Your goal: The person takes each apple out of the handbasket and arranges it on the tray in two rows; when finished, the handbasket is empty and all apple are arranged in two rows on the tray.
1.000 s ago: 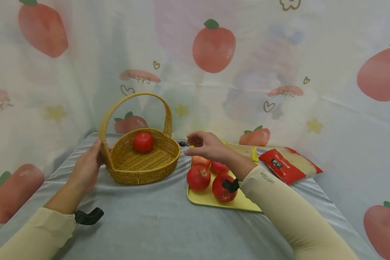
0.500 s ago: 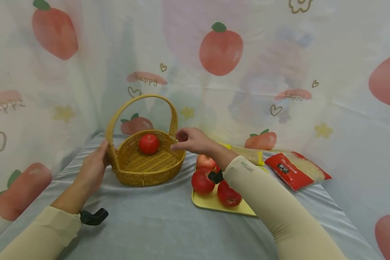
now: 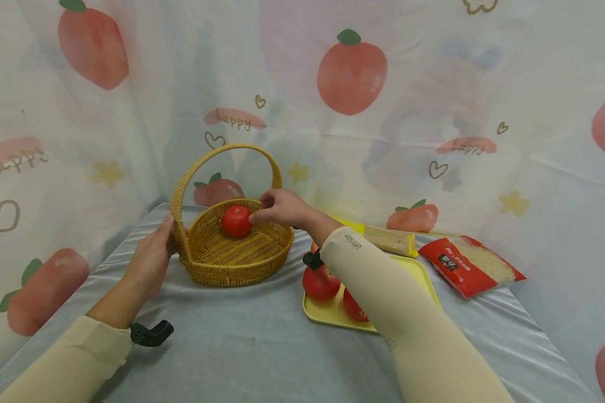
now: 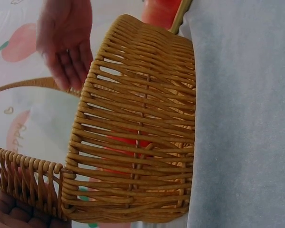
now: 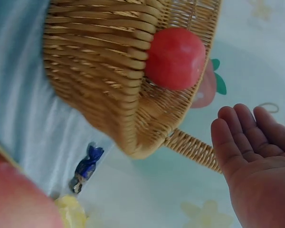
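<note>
A wicker basket (image 3: 237, 274) with a tall arched handle (image 3: 178, 207) stands at the left of the table. My left hand (image 3: 151, 254) grips the handle's left base; its fingers (image 4: 19, 216) show behind the weave in the left wrist view. Inside the basket, towards the back, lies a red tomato (image 3: 237, 221), also visible in the right wrist view. Over the basket's right side hovers my right hand (image 3: 284, 208), palm bare and fingers loosely bent, holding nothing. The right wrist view shows that hand (image 5: 256, 161) apart from the tomato.
Right of the basket, a yellow tray (image 3: 418, 274) carries red tomatoes (image 3: 321, 284), partly hidden by my right sleeve. Behind it lies a pack of dried noodles (image 3: 390, 240). A red and clear bag (image 3: 469, 266) lies farther right. A blue-wrapped candy (image 5: 87, 167) sits near the basket.
My right hand has moved left from over the tray to over the basket, near the tomato. The left hand keeps its place on the handle. The head view has shifted slightly.
</note>
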### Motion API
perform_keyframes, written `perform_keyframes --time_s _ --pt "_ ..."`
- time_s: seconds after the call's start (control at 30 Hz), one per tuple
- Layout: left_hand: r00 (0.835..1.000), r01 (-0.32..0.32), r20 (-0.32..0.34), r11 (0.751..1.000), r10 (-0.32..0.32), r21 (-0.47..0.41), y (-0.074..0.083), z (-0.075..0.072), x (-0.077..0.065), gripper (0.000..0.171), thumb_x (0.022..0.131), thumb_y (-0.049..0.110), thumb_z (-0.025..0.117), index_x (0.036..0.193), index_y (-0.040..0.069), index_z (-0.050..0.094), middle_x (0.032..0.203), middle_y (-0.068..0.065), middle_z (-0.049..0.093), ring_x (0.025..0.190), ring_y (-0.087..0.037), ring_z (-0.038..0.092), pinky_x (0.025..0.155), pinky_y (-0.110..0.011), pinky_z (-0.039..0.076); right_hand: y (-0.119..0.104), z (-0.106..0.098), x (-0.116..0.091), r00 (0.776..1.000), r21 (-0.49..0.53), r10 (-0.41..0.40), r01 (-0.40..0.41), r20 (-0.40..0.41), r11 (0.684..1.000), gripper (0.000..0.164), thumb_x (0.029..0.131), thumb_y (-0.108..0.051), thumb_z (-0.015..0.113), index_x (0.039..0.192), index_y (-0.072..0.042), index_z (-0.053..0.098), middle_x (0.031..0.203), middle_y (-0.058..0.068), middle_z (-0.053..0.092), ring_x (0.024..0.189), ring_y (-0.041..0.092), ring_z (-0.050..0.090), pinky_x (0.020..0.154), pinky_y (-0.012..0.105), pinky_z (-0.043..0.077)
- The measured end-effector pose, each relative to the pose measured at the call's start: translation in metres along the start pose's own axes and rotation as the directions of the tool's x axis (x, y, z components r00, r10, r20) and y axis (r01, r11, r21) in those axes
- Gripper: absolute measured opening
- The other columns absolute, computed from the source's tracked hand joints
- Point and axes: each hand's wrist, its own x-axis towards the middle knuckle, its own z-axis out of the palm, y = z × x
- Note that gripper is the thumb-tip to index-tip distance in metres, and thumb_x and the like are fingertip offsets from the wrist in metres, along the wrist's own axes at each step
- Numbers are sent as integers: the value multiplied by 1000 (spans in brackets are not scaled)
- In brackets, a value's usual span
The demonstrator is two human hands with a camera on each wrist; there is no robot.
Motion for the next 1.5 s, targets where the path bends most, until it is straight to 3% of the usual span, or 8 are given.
perform_keyframes --time_s 0.4,0.5,0.7,0.8,0.93,1.03,1.13,1.5 --pt "1000 17 -8 999 -17 49 0 2 2 49 107 57 44 114 11 59 105 11 60 103 -4 56 93 -18 42 -14 9 31 999 19 34 -34 31 999 73 93 -46 73 150 -7 51 150 11 54 134 27 55 108 42 49" --pt "999 36 -15 996 -35 75 1 4 2 51 107 58 43 115 10 59 107 10 58 106 -4 55 94 -17 42 -13 11 38 999 23 21 -22 30 999 68 93 -44 73 147 -6 54 149 13 56 130 27 57 105 42 51" --pt "998 65 -29 993 -63 96 2 10 4 56 106 59 44 122 6 56 112 9 58 114 -6 54 96 -16 41 -9 18 49 999 -1 31 -31 40 1000 40 95 -41 73 114 -7 68 106 9 67 91 22 59 77 35 50" --pt "997 76 -25 993 -74 87 1 12 5 54 106 59 45 121 8 56 115 10 57 117 -6 53 99 -16 40 -6 23 54 998 -7 54 -54 29 999 28 95 -38 74 93 -11 65 80 1 58 72 16 50 66 31 44" --pt "994 109 -22 989 -108 104 3 10 4 58 106 61 42 125 8 54 132 4 54 129 -8 47 110 -22 36 -7 32 63 996 -4 88 -88 31 996 43 95 -34 75 70 -15 45 61 -3 33 57 13 32 58 29 36" --pt "992 129 -20 985 -128 118 5 7 3 66 106 62 39 137 4 48 152 -6 42 143 -14 39 121 -31 29 -10 39 70 993 -22 108 -107 45 994 52 95 -33 76 65 -16 36 59 -4 26 54 13 25 57 28 33" --pt "991 137 -16 984 -136 118 7 4 1 71 106 63 37 144 3 41 162 -7 31 151 -15 30 126 -35 21 -15 44 76 990 -59 133 -130 52 990 52 95 -35 76 65 -16 37 59 -4 28 54 13 27 57 28 34" --pt "993 120 -21 989 -118 91 8 4 2 61 107 61 42 135 7 48 149 -2 43 137 -8 40 115 -25 31 -18 54 88 987 -114 153 -147 47 983 41 93 -33 77 74 -15 46 71 -1 42 64 15 43 62 27 42"
